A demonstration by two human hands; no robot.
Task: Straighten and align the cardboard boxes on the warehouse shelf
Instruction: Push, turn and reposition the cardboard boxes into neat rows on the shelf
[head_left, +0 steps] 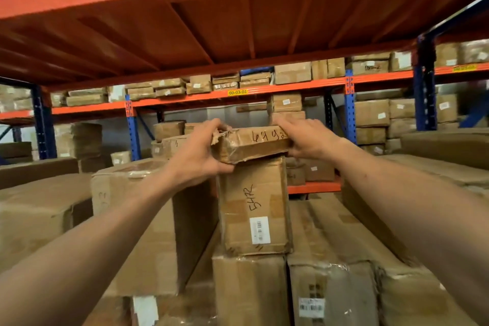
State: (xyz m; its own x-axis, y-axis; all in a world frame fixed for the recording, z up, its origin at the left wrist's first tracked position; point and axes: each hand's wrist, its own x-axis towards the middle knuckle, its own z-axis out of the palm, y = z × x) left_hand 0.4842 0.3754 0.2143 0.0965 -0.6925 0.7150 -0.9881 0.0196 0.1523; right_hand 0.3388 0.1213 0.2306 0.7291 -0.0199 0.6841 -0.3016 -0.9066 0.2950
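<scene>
1. Warehouse aisle, orange-and-blue racking; an orange shelf deck sits overhead, with more racks of cartons far behind.
2. The near shelf is packed with long cartons lying front to back. A tall box marked in pen, with a white label, stands on them at centre.
3. The task's thing now: a small flat box resting across the top of the tall box, far centre, skewed, its left end overhanging.
4. Left hand grips the left end, fingers curled over the torn top edge, thumb under the bottom edge.
5. Right hand is on the right end, fingers spread over the top and side. Looks like a pressing hold; thumb hidden, so can't tell if it fully clamps.
6. Handling guess: light, since it perches up there. The cardboard is soft, crumpled and taped, and the left corner is ripped.
7. Shiny tape may be slippery; bare cardboard gives better grip.
8. Best hold: both short ends, palms flat, away from the torn corner, which could tear further.
9. Risk: the tall box looks tippy, and hard pushing could topple it.
</scene>
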